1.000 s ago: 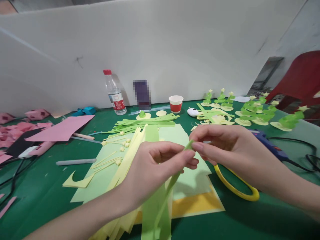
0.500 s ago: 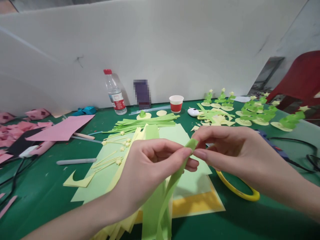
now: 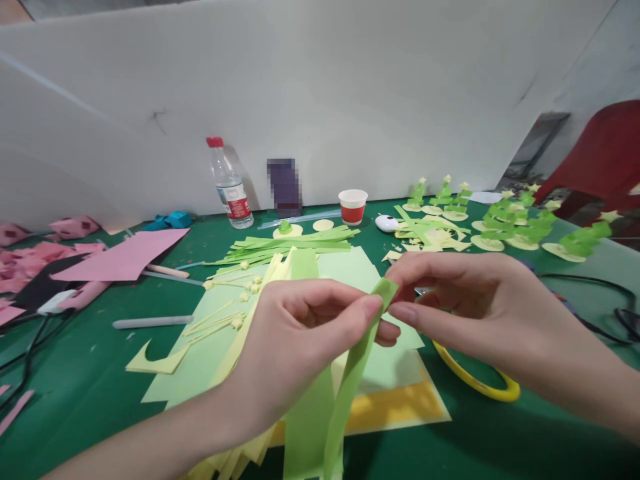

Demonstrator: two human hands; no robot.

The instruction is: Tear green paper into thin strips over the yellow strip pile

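My left hand (image 3: 310, 333) pinches a light green paper strip (image 3: 353, 373) near its upper end, between thumb and fingers. The strip hangs down toward the bottom edge of the view. At the strip's top end, my right hand (image 3: 465, 307) has thumb and forefinger closed against the paper's edge. Beneath the hands lie pale green sheets (image 3: 375, 360), a wider green strip (image 3: 306, 413) and a fan of yellow strips (image 3: 240, 353). Small yellow paper stars on thin strips (image 3: 237, 323) rest left of my left hand.
Green spiral pieces with stars (image 3: 520, 230) stand at the right. A paper cup (image 3: 353, 208), bottle (image 3: 233, 193) and green strips (image 3: 300, 243) are at the back. A yellow ring (image 3: 475, 380) lies below my right hand. Pink paper (image 3: 125, 255) is left.
The hanging part of the green strip has swung slightly right and looks straighter. My right hand has shifted slightly; both hands stay at the strip's upper end.
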